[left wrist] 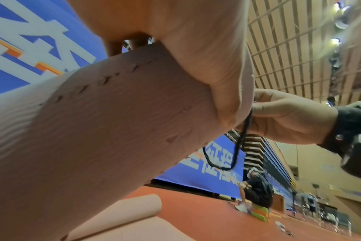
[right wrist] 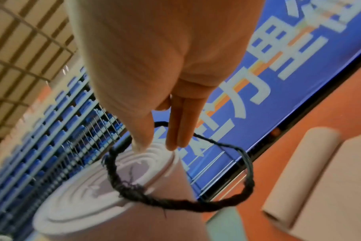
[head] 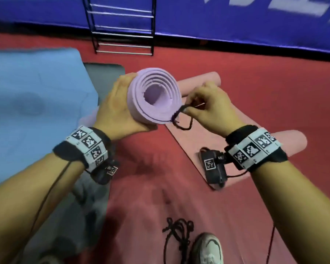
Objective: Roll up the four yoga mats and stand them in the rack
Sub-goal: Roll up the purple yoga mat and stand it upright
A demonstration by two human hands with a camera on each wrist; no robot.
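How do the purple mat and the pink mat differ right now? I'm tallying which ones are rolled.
The purple mat is rolled into a full spiral; the pink mat lies mostly flat, only its ends curling. The purple mat is held up by the left hand, with the right hand pinching a black cord loop beside it; the pink mat rests on the red floor. Neither is in the rack.

right hand holding black cord loop, rolled mat beneath
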